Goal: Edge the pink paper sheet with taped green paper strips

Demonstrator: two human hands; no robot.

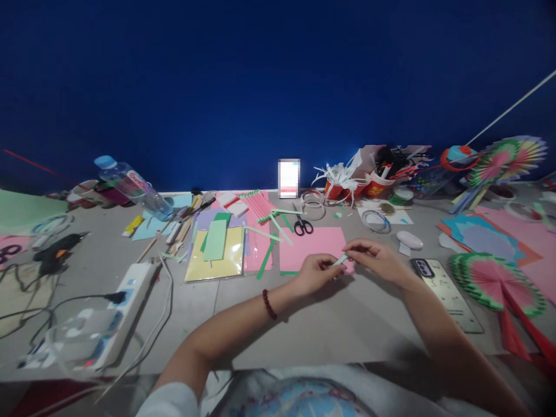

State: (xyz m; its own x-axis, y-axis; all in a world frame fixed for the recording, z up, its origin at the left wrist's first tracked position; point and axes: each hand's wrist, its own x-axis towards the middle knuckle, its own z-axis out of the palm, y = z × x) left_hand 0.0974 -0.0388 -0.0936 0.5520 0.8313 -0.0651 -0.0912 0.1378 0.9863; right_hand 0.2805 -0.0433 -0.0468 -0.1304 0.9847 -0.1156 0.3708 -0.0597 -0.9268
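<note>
My left hand point(315, 273) and my right hand point(376, 259) meet over the grey table point(347, 324), just in front of a pink paper sheet point(310, 248). Both pinch a small pale green paper strip point(341, 259) between thumb and fingertips. A dark red bead bracelet point(269, 304) sits on my left wrist. Black-handled scissors point(303, 226) lie just beyond the pink sheet. More green strips point(266, 260) lie to the left of it.
Left: a white power strip point(124, 307) with cables, a black glue gun point(56, 252), a tipped water bottle point(132, 186), yellow and green sheets point(216, 255). Right: a phone point(422, 267), a metal ruler point(456, 295), folded paper fans point(495, 281), red cups point(373, 184) with tools.
</note>
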